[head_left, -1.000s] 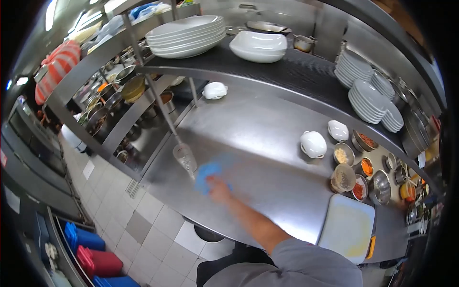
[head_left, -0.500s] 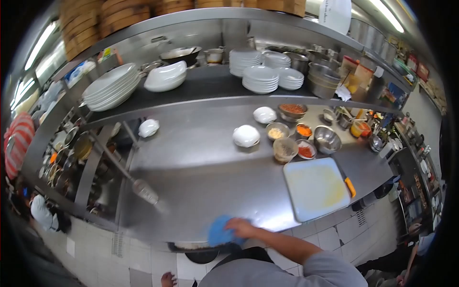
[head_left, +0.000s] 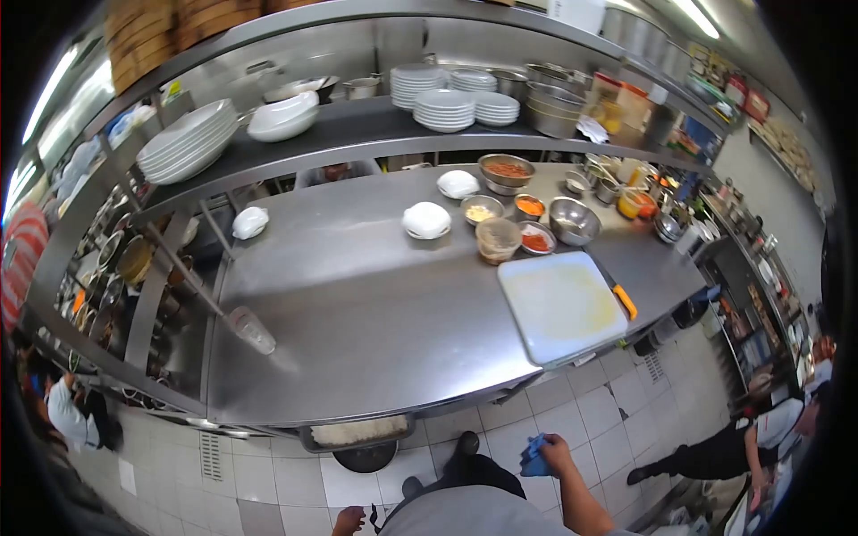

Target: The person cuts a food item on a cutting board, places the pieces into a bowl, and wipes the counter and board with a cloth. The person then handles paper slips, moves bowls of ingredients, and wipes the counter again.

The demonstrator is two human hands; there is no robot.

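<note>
My right hand (head_left: 558, 452) is closed round a bunched blue cloth (head_left: 535, 459), held over the floor in front of the counter. Low in the view, beside my body, hangs my left hand (head_left: 350, 520); its fingers are loosely bent and apart, with nothing visible in them. A dark strap lies close to those fingers. The steel counter (head_left: 357, 339) stretches ahead of me. On its right side lies a white cutting board (head_left: 563, 308), stained yellowish, with an orange-handled knife (head_left: 624, 302) along its right edge.
Bowls of chopped food, including a clear tub (head_left: 498, 241) and a steel bowl (head_left: 574, 221), stand behind the board. White plates (head_left: 444, 110) fill the shelf above. A tray of white grains (head_left: 357, 432) sits below the counter edge. Another person (head_left: 769, 433) stands at right.
My right hand has lifted the blue cloth off the counter's front edge and carried it right and back towards me. My view has shifted, showing more floor and a person behind the shelf.
</note>
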